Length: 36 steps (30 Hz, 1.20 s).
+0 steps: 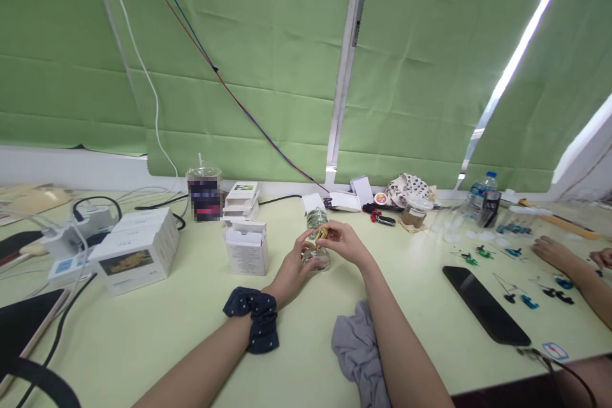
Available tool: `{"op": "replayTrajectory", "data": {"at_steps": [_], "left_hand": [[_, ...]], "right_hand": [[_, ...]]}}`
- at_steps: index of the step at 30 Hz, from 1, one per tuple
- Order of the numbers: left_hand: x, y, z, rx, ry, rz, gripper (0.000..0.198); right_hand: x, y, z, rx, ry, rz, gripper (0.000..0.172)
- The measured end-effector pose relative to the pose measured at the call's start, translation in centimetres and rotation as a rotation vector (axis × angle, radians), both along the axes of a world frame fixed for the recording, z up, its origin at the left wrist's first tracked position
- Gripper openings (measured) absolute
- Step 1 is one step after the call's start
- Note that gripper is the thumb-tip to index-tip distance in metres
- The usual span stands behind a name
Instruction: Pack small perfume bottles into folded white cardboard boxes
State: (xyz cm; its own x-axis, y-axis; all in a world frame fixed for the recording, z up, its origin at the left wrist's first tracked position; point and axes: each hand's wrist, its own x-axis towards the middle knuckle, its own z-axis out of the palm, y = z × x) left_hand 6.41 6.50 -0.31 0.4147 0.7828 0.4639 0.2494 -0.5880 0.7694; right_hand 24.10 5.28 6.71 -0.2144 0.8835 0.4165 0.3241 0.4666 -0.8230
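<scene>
Between my hands, near the middle of the table, is a small shiny gold piece (pixel 322 237). The thumb and fingers of my right hand (pixel 345 242) pinch it from the right. My left hand (pixel 292 271), with a dark scrunchie (pixel 255 317) on its wrist, curls in from the left with its fingertips beside the gold piece; what it grips is hard to make out. Just under the fingers stands a clear round plastic case (pixel 321 262). Behind it is a stack of clear plastic cases (pixel 316 220). To the left stands a small white box (pixel 247 250) with its flap up.
A larger group of white boxes (pixel 138 252) and a lidded drink cup (pixel 204 194) are on the left. Grey cloth (pixel 359 354) lies by my right forearm. To the right are a black phone (pixel 485 306), several coloured earphones (pixel 528 301) and another person's hand (pixel 557 254).
</scene>
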Motion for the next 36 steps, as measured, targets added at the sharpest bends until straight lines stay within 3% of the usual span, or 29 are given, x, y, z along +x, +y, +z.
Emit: {"op": "replayTrajectory", "data": {"at_steps": [6,16,36], "left_hand": [[0.1,-0.3,0.5,0.036,-0.004,-0.030,0.063],[0.0,0.3,0.0,0.122,0.032,-0.070,0.058],[0.1,0.3,0.4,0.149,0.014,-0.101,0.045]], "right_hand": [[-0.3,-0.3,0.4,0.046,-0.128,-0.027,0.018],[-0.3,0.0,-0.2,0.025,-0.227,-0.013,0.015],[-0.2,0.5,-0.6,-0.020,-0.262,-0.018,0.014]]}}
